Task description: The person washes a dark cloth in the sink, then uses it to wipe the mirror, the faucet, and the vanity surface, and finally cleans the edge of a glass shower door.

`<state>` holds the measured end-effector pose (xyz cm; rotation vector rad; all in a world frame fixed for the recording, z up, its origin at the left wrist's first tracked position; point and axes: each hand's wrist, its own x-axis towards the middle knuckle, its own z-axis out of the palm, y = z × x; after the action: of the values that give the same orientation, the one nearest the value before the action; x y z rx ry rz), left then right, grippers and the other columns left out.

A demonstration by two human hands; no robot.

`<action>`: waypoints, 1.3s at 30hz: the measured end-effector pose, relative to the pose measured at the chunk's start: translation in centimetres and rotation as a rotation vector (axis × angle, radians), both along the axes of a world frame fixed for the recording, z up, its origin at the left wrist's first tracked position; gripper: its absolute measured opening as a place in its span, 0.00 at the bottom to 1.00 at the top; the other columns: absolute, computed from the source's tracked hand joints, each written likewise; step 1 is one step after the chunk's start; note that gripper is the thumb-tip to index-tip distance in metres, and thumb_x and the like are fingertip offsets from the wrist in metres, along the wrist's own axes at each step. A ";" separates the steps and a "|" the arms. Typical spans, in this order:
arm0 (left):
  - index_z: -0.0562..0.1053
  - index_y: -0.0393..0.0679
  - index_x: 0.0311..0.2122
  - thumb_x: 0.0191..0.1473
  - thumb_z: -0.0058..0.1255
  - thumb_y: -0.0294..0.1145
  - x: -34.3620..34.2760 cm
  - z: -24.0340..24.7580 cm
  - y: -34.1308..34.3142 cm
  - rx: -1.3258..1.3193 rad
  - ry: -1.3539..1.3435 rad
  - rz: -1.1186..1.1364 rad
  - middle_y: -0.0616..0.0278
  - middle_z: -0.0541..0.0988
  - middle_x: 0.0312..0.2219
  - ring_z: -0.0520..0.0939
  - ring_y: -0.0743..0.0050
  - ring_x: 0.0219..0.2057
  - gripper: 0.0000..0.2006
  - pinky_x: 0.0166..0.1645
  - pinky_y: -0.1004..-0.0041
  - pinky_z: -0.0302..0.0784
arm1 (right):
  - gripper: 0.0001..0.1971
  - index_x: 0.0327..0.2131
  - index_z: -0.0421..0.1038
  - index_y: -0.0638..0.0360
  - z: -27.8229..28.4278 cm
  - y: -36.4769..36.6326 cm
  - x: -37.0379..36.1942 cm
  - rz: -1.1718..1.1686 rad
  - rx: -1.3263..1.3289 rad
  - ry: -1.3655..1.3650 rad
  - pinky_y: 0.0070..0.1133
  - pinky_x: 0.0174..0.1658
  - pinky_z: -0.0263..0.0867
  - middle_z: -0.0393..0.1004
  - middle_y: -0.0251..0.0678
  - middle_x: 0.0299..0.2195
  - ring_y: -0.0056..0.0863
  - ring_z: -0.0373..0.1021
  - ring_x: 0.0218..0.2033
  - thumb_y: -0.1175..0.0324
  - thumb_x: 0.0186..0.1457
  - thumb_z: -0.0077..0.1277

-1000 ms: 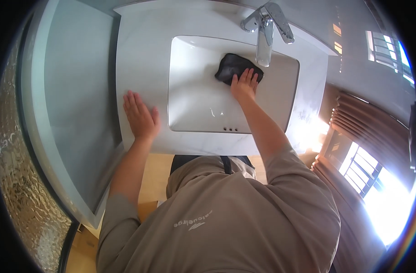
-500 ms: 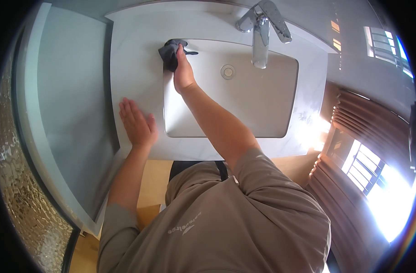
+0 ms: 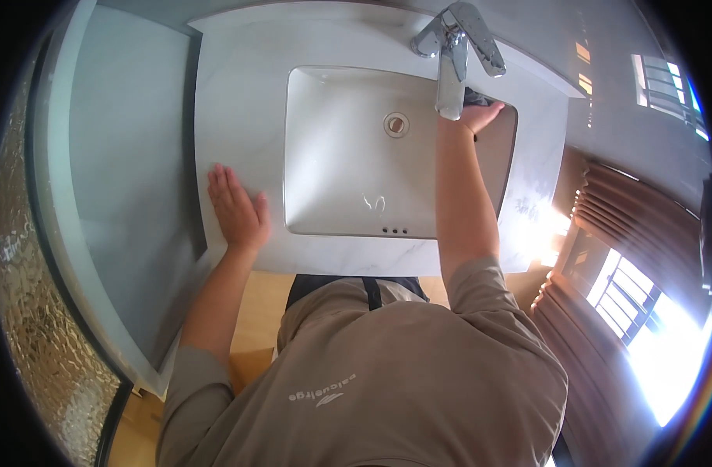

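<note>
My left hand [image 3: 239,212] lies flat on the pale marbled countertop [image 3: 239,117], left of the basin, holding nothing, fingers stretched out. At the far right corner of the white sink basin [image 3: 340,171], my right hand [image 3: 480,117] presses a dark grey cloth [image 3: 476,98] against the inside of the basin. The faucet spout hides part of that hand and of the cloth, and most of its fingers do not show. A chrome faucet [image 3: 451,78] stands at the back of the counter, its spout reaching over the basin.
A round drain [image 3: 396,125] sits in the basin floor, with small overflow holes [image 3: 395,230] on the near wall. A grey panel [image 3: 130,171] rises along the counter's left side. Brown curtains [image 3: 628,210] and a bright window [image 3: 636,303] are at the right.
My right hand has carried the cloth from the basin's far left corner across to the far right corner, behind the faucet spout. My left hand stays in place on the counter.
</note>
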<state>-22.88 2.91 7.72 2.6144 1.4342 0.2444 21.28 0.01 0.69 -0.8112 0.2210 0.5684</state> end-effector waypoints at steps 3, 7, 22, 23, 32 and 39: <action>0.49 0.31 0.63 0.54 0.45 0.43 -0.9 -0.5 0.0 0.018 0.051 0.028 0.39 0.50 0.63 0.49 0.35 0.65 0.38 0.67 0.47 0.42 | 0.39 0.66 0.38 0.51 0.1 5.0 -7.3 0.000 -0.152 -0.097 0.33 0.66 0.39 0.39 0.35 0.67 0.34 0.40 0.67 0.37 0.61 0.31; 0.49 0.31 0.63 0.53 0.46 0.42 0.4 -0.3 0.3 -0.001 0.034 -0.017 0.39 0.50 0.63 0.48 0.35 0.65 0.38 0.67 0.47 0.42 | 0.43 0.65 0.37 0.64 -2.1 11.8 -20.9 0.392 -0.102 -0.113 0.33 0.67 0.33 0.33 0.51 0.67 0.39 0.33 0.68 0.39 0.61 0.36; 0.49 0.32 0.63 0.52 0.48 0.42 -0.4 -0.2 -0.1 0.015 0.032 0.029 0.40 0.50 0.63 0.48 0.37 0.65 0.38 0.67 0.48 0.42 | 0.32 0.58 0.59 0.67 1.4 -6.9 -2.8 1.448 -1.966 -1.728 0.35 0.66 0.38 0.51 0.47 0.64 0.46 0.44 0.66 0.47 0.62 0.34; 0.49 0.31 0.63 0.52 0.48 0.42 -0.4 -0.2 -0.1 0.012 0.046 0.034 0.40 0.50 0.63 0.49 0.37 0.65 0.38 0.67 0.48 0.42 | 0.32 0.58 0.59 0.67 1.8 -6.8 -3.9 1.451 -1.960 -1.738 0.35 0.66 0.38 0.51 0.47 0.64 0.46 0.44 0.66 0.47 0.62 0.34; 0.51 0.30 0.62 0.54 0.46 0.43 0.0 0.2 0.0 0.048 -0.002 0.026 0.39 0.52 0.62 0.50 0.36 0.64 0.37 0.66 0.48 0.45 | 0.32 0.59 0.56 0.68 1.9 -4.2 -21.7 1.776 -0.964 -1.588 0.35 0.66 0.43 0.48 0.46 0.65 0.47 0.44 0.66 0.50 0.61 0.37; 0.51 0.30 0.62 0.52 0.48 0.41 -0.5 -0.3 0.1 0.044 0.026 0.028 0.39 0.52 0.62 0.50 0.35 0.64 0.38 0.66 0.48 0.44 | 0.37 0.64 0.44 0.66 -3.0 -6.0 -12.9 1.400 -1.795 -1.546 0.36 0.68 0.32 0.39 0.45 0.68 0.48 0.34 0.68 0.46 0.62 0.32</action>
<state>-23.42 3.04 7.41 2.6430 1.4908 0.2489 8.35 -6.03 -2.30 -2.9307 -1.6828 0.7254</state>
